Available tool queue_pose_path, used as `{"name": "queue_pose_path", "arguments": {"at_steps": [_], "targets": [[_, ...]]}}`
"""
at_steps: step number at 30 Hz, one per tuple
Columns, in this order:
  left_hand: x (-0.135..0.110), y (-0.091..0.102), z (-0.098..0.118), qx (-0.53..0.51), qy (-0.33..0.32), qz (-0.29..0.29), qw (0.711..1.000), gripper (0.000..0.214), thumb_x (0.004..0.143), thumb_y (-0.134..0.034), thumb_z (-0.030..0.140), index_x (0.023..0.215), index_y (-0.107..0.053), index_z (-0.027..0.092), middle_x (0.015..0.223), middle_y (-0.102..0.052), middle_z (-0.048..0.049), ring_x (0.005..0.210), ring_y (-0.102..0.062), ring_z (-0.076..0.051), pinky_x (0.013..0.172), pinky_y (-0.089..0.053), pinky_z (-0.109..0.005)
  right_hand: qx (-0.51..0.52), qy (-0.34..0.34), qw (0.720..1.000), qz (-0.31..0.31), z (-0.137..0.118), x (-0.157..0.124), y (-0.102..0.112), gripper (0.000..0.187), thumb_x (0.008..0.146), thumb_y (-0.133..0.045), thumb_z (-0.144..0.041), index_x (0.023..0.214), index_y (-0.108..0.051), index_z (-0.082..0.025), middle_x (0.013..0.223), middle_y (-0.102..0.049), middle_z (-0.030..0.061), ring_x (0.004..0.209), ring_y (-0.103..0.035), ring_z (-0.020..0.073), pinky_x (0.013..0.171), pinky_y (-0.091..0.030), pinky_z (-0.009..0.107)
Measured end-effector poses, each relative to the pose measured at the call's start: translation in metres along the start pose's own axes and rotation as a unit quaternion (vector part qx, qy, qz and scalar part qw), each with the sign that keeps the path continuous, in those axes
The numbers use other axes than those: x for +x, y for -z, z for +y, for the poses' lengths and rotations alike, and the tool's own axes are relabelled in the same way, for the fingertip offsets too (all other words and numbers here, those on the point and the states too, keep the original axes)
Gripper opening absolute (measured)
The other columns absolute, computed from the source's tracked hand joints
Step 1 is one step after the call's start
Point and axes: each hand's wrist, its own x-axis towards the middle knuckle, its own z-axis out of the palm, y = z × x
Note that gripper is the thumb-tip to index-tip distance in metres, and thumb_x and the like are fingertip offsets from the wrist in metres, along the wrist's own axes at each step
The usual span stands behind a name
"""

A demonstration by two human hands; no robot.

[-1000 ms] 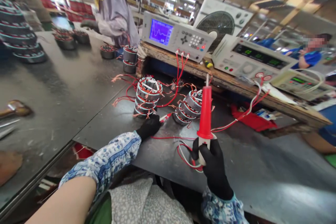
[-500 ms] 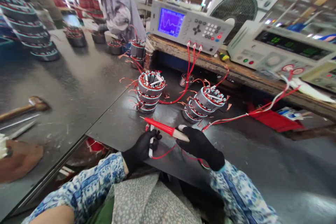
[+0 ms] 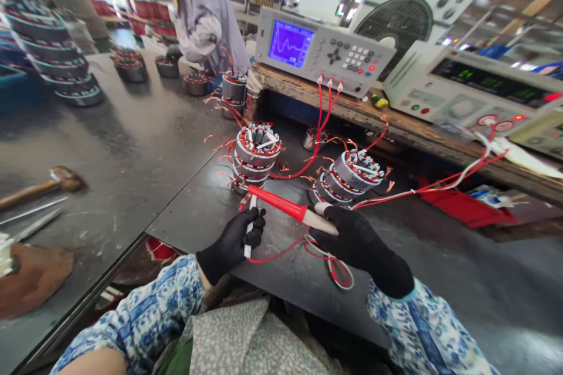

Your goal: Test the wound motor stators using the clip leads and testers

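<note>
My right hand, in a black glove, is closed around a test probe with a red front and a white handle. The probe points left, its end close to the foot of a stack of wound stator cores; I cannot tell whether it touches. In my left hand, also black-gloved, is a slim white probe held upright, a red lead running from its lower end. Its upper end lies beside the red probe's front. A second stator stack, tilted, stands beyond my right hand.
Behind, a wooden shelf carries a tester with a blue waveform screen and a second meter. Leads hang from the tester. Left lie a hammer and a tall stator stack. A co-worker's sleeve is at the back.
My right hand has moved right, and the red probe's end is nearer the stack. My left hand is slightly lower and further left. The second meter's digits differ and a red lamp is lit.
</note>
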Motion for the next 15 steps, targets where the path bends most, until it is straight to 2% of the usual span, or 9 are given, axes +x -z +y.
{"name": "queue_pose_path", "arguments": {"at_steps": [3,6,8,12,15], "targets": [[-0.009,-0.008,0.007,0.011,0.02,-0.015,1.0,0.027,0.108,-0.039,0.021,0.09,-0.058,0.014,0.061,-0.053,0.0031,0.032,-0.033,-0.004,0.03,-0.025,-0.013,-0.021,0.022,0.999,0.014,-0.007,0.005,0.007,0.039,0.088,-0.073,-0.04,0.123,-0.077,-0.023,0.108,-0.083,0.0108,0.091,-0.079,0.0298,0.08,-0.063,0.04],[-0.016,-0.014,0.014,0.008,-0.013,-0.023,1.0,0.03,0.109,-0.036,0.021,0.09,-0.058,0.014,0.06,-0.051,0.0042,0.03,-0.03,-0.003,0.029,-0.023,-0.013,-0.044,0.02,0.997,0.054,-0.011,0.011,0.009,0.039,0.091,-0.07,-0.042,0.124,-0.077,-0.022,0.111,-0.083,0.0121,0.095,-0.079,0.0311,0.082,-0.063,0.041],[-0.02,-0.017,0.019,0.006,-0.033,-0.02,0.999,0.031,0.11,-0.035,0.021,0.089,-0.057,0.015,0.059,-0.05,0.0047,0.03,-0.03,-0.003,0.029,-0.024,-0.013,-0.041,0.026,0.997,0.058,-0.012,0.013,0.012,0.038,0.092,-0.07,-0.041,0.124,-0.077,-0.022,0.11,-0.083,0.0119,0.095,-0.079,0.0306,0.082,-0.063,0.041],[-0.031,-0.023,0.032,0.018,-0.008,-0.05,0.999,0.025,0.109,-0.042,0.024,0.092,-0.058,0.014,0.061,-0.051,0.0046,0.03,-0.029,-0.003,0.029,-0.023,-0.013,-0.041,0.035,0.996,0.073,-0.017,0.011,0.028,0.035,0.092,-0.071,-0.041,0.122,-0.077,-0.024,0.105,-0.083,0.0103,0.09,-0.08,0.03,0.079,-0.063,0.04],[-0.035,-0.03,0.044,0.033,-0.037,-0.095,0.994,0.018,0.107,-0.049,0.025,0.096,-0.058,0.015,0.062,-0.052,0.0057,0.031,-0.028,-0.002,0.03,-0.024,-0.012,-0.054,0.001,0.994,0.094,-0.023,0.008,0.043,0.035,0.092,-0.071,-0.039,0.123,-0.075,-0.024,0.109,-0.082,0.0112,0.096,-0.079,0.0312,0.084,-0.063,0.042]]}}
